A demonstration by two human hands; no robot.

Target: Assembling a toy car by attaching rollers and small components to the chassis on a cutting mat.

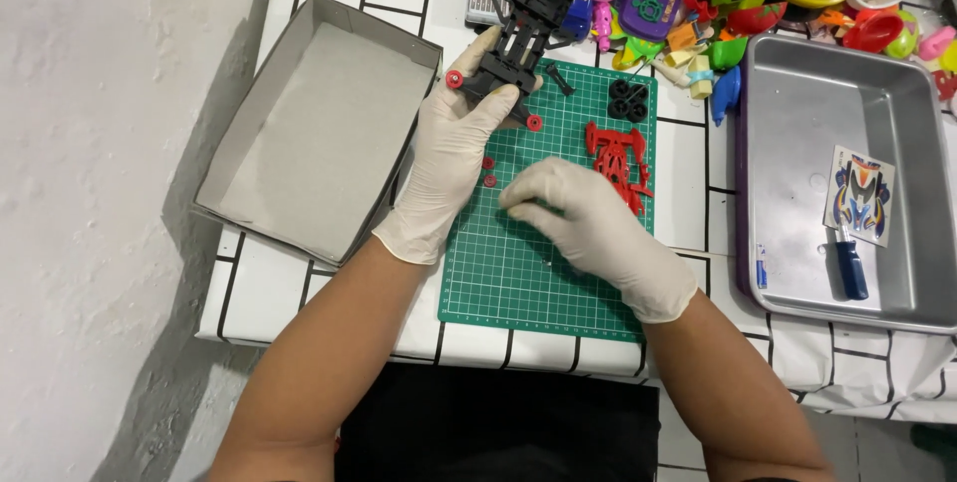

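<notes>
Black toy-car chassis (513, 53), red wheel hubs (left-held)

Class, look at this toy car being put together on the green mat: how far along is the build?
Early on. Done: two red rollers sit on the black chassis. In hand: the left hand holds the chassis, while the right hand reaches toward small red pieces on the mat. Left: the black tyres and red frame part lie loose; the sticker sheet and screwdriver wait in the metal tray.

Colourful sticker sheet (859, 194) in metal tray (797, 93)
</notes>
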